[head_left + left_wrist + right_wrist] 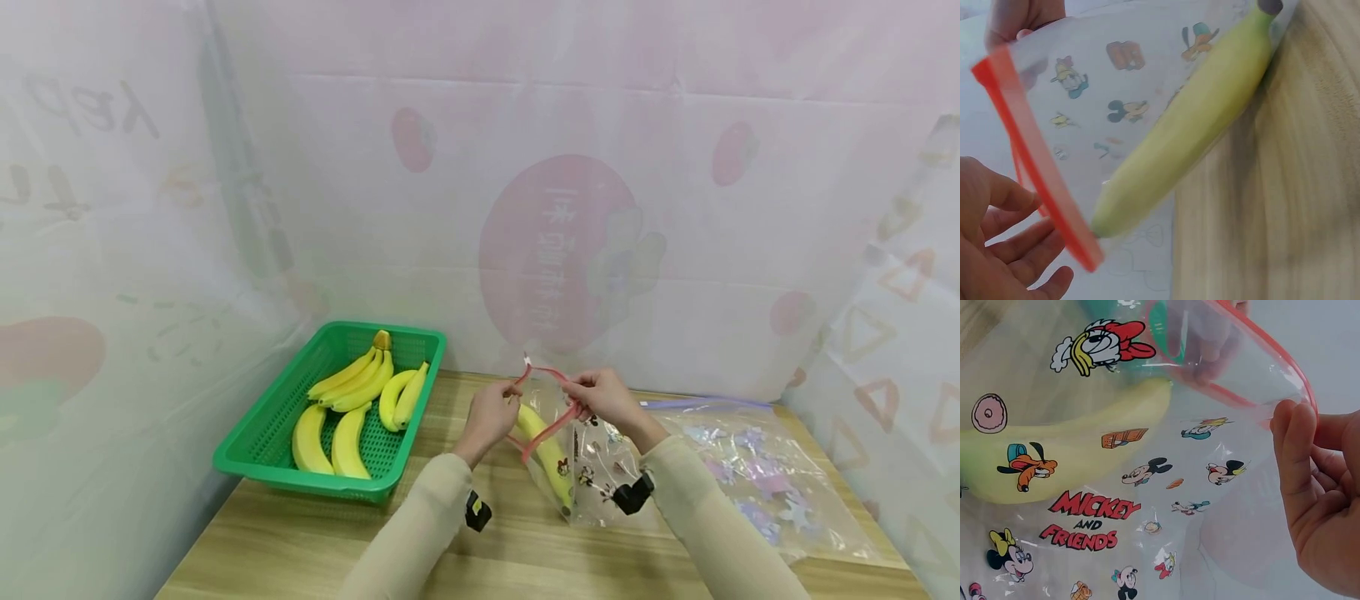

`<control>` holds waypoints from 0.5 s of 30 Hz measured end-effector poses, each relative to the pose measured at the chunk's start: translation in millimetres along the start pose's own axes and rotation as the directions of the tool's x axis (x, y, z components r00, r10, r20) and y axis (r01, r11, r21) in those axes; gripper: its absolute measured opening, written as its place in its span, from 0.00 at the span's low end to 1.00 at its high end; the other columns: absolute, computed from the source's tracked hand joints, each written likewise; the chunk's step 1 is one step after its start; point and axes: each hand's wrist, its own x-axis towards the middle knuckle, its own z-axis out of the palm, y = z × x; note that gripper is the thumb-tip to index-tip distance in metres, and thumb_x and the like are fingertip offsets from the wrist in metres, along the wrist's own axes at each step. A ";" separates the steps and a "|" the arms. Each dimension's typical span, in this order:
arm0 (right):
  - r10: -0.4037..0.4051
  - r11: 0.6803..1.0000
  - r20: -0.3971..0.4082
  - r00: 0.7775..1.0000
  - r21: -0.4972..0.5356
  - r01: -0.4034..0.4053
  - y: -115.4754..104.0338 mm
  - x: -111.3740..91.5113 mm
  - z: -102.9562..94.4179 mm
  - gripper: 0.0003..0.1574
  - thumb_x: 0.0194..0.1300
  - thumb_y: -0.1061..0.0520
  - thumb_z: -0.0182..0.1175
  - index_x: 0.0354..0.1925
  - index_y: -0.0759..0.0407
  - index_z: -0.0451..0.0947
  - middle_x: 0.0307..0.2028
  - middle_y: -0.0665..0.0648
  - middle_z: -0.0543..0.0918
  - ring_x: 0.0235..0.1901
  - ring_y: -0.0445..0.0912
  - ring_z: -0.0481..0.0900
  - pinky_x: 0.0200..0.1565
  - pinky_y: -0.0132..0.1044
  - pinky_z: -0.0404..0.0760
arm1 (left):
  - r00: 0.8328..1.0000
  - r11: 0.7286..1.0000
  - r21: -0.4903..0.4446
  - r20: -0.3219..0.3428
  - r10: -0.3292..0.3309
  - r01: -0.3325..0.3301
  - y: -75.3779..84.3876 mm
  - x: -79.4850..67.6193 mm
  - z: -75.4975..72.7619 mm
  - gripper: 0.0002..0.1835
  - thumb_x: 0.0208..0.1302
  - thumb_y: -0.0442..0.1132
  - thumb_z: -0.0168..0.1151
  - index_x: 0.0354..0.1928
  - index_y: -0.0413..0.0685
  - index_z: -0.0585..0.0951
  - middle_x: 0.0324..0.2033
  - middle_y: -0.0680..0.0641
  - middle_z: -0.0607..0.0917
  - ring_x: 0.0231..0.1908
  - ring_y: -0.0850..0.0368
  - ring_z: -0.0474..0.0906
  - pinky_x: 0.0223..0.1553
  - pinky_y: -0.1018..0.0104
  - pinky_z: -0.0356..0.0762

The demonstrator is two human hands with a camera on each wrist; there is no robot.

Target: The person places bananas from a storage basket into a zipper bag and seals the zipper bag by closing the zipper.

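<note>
Banana (550,457) sits inside the clear printed bag (600,479), right of the green basket (272,392) on the counter (540,571); your left hand (491,417) and right hand (611,404) pinch opposite sides of its red rim (551,433).

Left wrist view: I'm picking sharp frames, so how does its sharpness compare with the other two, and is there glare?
Left wrist: the bag and banana look soft and hazy, the wooden tabletop smeared; right wrist: the bag's lettering is crisp, with small glints around it; head: fairly clear, with pale glints on the purple-topped bag.
</note>
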 end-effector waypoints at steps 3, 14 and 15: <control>-0.002 1.000 0.003 1.000 -0.002 0.002 0.7 0.0 0.1 0.14 0.69 0.59 0.55 0.40 0.72 0.79 0.22 0.58 0.79 0.17 0.42 0.76 0.24 0.38 0.81 | 1.000 1.000 -0.003 0.006 0.014 -0.014 3.9 1.9 -9.4 0.09 0.64 0.34 0.53 0.37 0.44 0.83 0.35 0.48 0.83 0.28 0.59 0.75 0.27 0.67 0.74; 0.005 1.000 0.001 1.000 0.002 -0.005 2.3 -1.5 -1.9 0.15 0.69 0.58 0.56 0.40 0.73 0.79 0.27 0.65 0.80 0.18 0.42 0.76 0.25 0.39 0.82 | 0.999 0.988 0.151 0.030 -0.021 0.016 6.7 22.8 -87.4 0.13 0.64 0.36 0.50 0.22 0.48 0.76 0.16 0.52 0.72 0.18 0.58 0.65 0.22 0.66 0.64; 0.002 1.000 0.002 1.000 0.000 -0.002 2.3 -1.6 -2.3 0.15 0.69 0.59 0.56 0.40 0.73 0.79 0.26 0.63 0.80 0.18 0.42 0.76 0.26 0.40 0.82 | 0.998 0.985 0.169 0.027 -0.048 0.043 2.8 25.2 -95.3 0.13 0.65 0.36 0.50 0.20 0.48 0.73 0.15 0.51 0.70 0.17 0.58 0.63 0.21 0.66 0.62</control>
